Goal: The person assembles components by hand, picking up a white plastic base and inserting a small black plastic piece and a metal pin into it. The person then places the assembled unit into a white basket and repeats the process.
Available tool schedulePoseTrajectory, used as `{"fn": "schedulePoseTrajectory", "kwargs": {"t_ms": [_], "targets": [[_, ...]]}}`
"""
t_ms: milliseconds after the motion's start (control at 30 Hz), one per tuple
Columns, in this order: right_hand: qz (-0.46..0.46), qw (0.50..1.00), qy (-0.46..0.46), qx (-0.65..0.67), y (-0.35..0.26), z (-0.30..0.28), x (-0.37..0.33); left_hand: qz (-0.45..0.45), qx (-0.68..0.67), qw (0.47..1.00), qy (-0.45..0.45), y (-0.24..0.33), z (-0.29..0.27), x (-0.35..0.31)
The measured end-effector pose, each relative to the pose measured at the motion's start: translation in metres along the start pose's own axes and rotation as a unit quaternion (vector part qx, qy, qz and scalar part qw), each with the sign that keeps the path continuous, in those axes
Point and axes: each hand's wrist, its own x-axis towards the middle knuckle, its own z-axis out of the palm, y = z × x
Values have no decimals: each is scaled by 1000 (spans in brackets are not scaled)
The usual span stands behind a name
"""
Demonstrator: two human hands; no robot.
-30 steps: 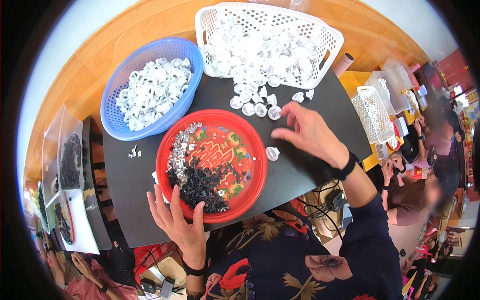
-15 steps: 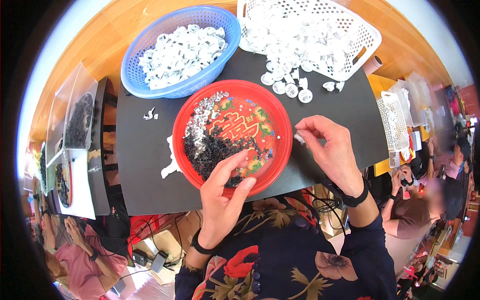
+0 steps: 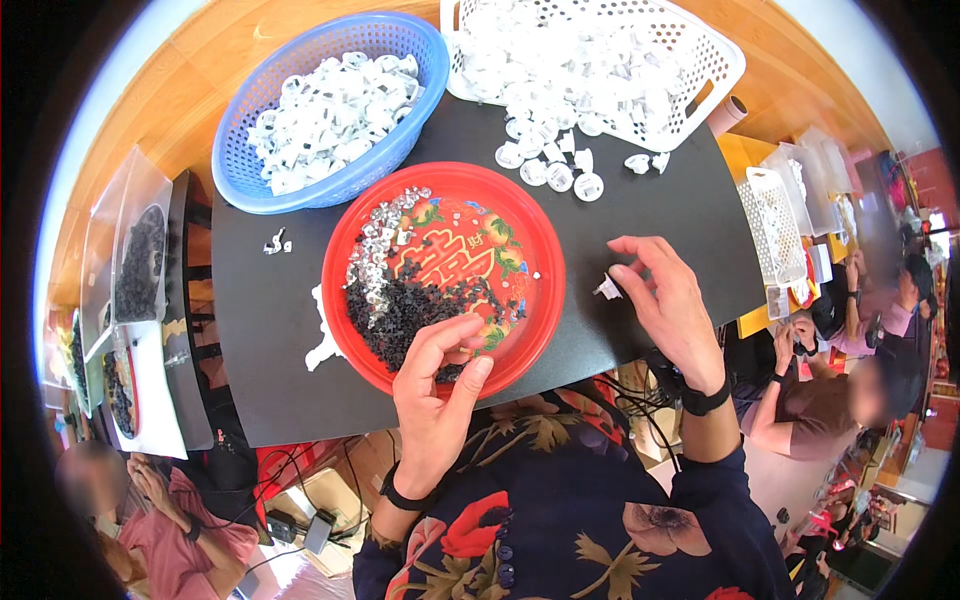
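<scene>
A round red tray [image 3: 545,335] with a printed fruit pattern holds a heap of small black pieces [image 3: 405,315] and small clear, shiny pieces [image 3: 372,262]. My left hand [image 3: 437,385] hovers over its near rim, fingers bent and thumb held apart, with nothing visible between them. To the right of the tray is my right hand [image 3: 668,310], its thumb and forefinger spread. By the right thumb tip is a small white plastic part [image 3: 607,288]; whether it touches the thumb is unclear.
A blue basket [image 3: 235,165] and a white basket [image 3: 722,75], both full of white plastic parts, stand at the back of the black table [image 3: 275,345]. Loose white parts [image 3: 560,177] lie before the white basket. Other people sit at both sides.
My right thumb and forefinger have parted from their pinch on the small white part. The view has shifted, so the tray and baskets appear further left.
</scene>
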Motion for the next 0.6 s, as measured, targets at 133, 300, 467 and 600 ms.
{"fn": "schedulePoseTrajectory", "kwargs": {"t_ms": [133,300,467,600], "targets": [[-35,999,-28,21,1,2,-9,-2,0,1000,10,0,2,1],[-15,1000,-23,5,-6,9,-9,11,-3,1000,5,2,2,3],[-96,989,-10,110,-42,9,-16,-29,-109,993,-26,8,2,6],[-288,956,-32,43,-76,35,-13,-79,-231,968,-53,11,4,8]]}}
